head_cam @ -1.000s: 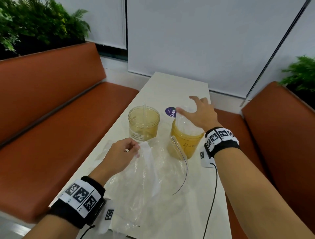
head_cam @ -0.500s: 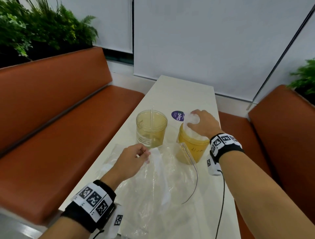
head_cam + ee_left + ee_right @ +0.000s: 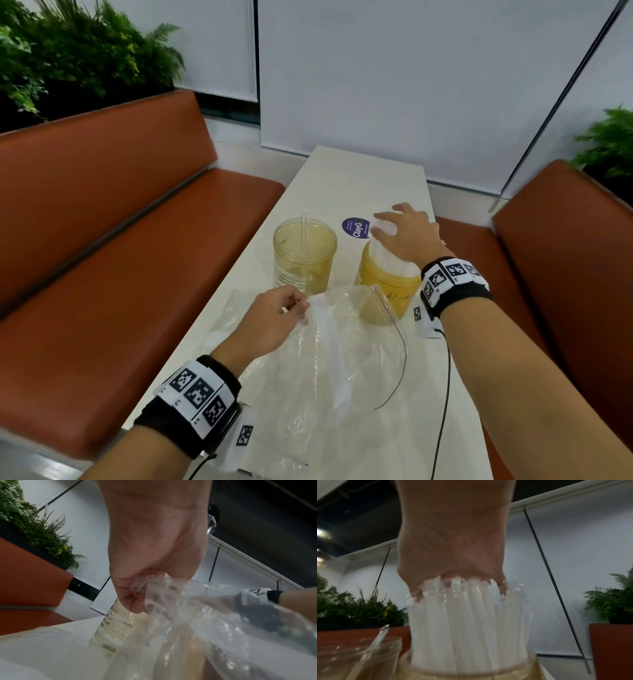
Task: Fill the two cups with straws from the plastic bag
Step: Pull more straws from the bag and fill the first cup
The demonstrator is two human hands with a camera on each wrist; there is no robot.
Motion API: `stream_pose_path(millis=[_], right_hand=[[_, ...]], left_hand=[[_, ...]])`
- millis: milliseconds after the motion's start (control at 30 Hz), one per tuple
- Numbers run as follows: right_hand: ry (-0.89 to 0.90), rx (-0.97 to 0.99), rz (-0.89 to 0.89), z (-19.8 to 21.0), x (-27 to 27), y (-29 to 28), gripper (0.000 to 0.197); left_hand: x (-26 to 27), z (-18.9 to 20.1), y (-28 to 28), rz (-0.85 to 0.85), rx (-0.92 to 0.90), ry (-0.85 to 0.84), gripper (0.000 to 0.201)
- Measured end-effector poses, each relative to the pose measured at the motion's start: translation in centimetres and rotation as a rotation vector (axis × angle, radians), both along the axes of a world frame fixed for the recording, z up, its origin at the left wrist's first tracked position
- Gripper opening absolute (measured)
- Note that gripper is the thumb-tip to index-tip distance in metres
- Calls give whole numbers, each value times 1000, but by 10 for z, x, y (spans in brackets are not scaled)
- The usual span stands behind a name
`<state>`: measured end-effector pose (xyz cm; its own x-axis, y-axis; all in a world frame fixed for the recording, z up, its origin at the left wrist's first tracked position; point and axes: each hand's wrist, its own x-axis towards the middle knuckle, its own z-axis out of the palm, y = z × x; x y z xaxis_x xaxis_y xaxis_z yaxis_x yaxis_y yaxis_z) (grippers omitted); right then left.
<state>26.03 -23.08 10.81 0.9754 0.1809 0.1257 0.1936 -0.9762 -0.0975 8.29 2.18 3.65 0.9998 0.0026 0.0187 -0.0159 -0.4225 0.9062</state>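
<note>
Nearest, the left hand (image 3: 270,322) pinches the mouth of the limp plastic bag (image 3: 329,370) on the table (image 3: 359,178), while just beyond it the right hand (image 3: 407,236), fingers spread flat, rests on the straws (image 3: 390,255) standing upright in the right cup (image 3: 387,291), the left cup (image 3: 305,255) holding only one.

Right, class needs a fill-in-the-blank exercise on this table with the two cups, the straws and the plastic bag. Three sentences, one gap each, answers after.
1. The cup nearer the left hand holds only ____ straw.
2. The right hand rests on top of the bundle of straws standing in the ____ cup.
3. The left hand pinches the edge of the plastic ____.

Missing words: one; yellow; bag
</note>
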Motion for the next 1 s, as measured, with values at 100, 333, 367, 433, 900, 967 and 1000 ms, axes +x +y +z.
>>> stream_pose_path(millis=[100, 333, 367, 433, 900, 967, 1000], right_hand=[[75, -19, -12, -5, -7, -9, 67], [-76, 63, -126, -19, -21, -18, 62], [-157, 115, -136, -20, -21, -20, 58], [-231, 234, -140, -19, -23, -22, 54], [373, 486, -355, -24, -161, -24, 63], [377, 799, -287, -37, -170, -27, 40], [311, 860, -281, -38, -174, -31, 35]], left_hand=[[2, -1, 0, -25, -7, 8, 17], [10, 0, -10, -95, -8, 17, 17], [10, 0, -11, -106, -9, 12, 17], [10, 0, -11, -118, -15, 2, 16], [-2, 10, -21, -76, -213, -112, 23], [-4, 7, -21, -44, -138, -167, 30], [-6, 4, -21, -16, -65, -196, 30]])
